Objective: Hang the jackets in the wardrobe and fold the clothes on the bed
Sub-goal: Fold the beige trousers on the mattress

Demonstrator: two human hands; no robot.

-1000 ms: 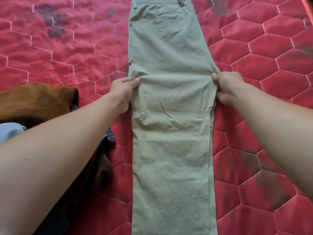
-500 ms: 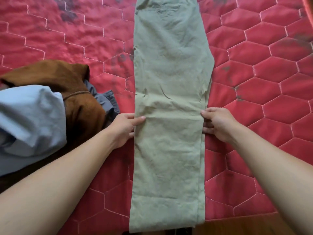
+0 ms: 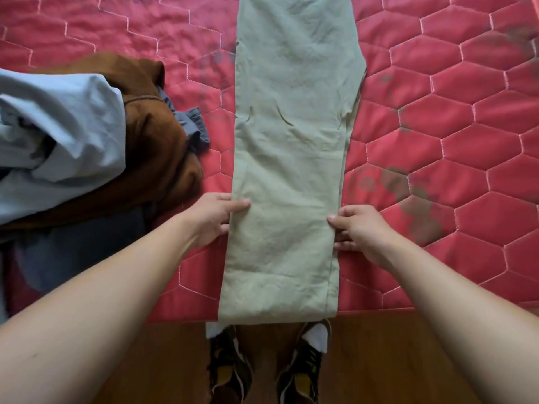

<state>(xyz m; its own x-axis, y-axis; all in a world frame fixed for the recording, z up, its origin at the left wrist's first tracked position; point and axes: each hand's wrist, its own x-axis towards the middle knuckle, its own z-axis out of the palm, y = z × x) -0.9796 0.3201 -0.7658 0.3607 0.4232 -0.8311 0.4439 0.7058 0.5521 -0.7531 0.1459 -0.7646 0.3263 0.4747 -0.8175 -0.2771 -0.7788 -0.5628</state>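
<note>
From the head camera, both bare arms reach forward and down over the near edge of the bed [image 3: 437, 118], forearms angled inward. The left hand [image 3: 215, 220] sits at the left edge of the trousers [image 3: 291, 170], thumb lying on top of the cloth and the other fingers tucked at the edge beneath, so it pinches the fabric. The right hand [image 3: 361, 231] mirrors it at the right edge, knuckles up, thumb tip and curled fingers closed on the hem side of the cloth. The two hands are level with each other, on the lower leg part.

There is one pair of trousers, pale khaki, laid flat and lengthwise up the red quilted bed, legs stacked, the cuffs just reaching the bed's near edge.

To the left lies one heap of clothes, near the trousers but apart from them. I count four garments in it: a light blue shirt [image 3: 58, 126] on top, a brown garment [image 3: 157, 141] under it, a grey piece [image 3: 192, 123] poking out, and a dark blue one [image 3: 73, 249] nearest.

Below, two shoes [image 3: 230, 371] stand on the wooden floor [image 3: 408, 360].
</note>
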